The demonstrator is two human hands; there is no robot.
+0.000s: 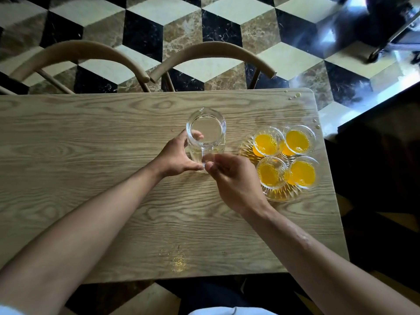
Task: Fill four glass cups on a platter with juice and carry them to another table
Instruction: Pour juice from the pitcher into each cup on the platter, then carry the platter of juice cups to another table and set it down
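A clear glass pitcher [206, 128] stands upright on the wooden table [91, 137], and it looks empty. My left hand [177, 155] wraps its left side. My right hand [231, 178] pinches the pitcher's handle at its near side. To the right sits a cut-glass platter [278, 195] bearing several glass cups with orange juice in them: far left [268, 142], far right [298, 139], near left [271, 172], near right [303, 172]. My right hand is just left of the platter.
Two wooden chair backs [79, 53] [213, 52] stand beyond the table's far edge over a cube-patterned floor. Juice drops lie near the far right corner [295, 95] and a small spill [178, 261] near the front edge. A dark wheeled object [391, 26] stands at top right.
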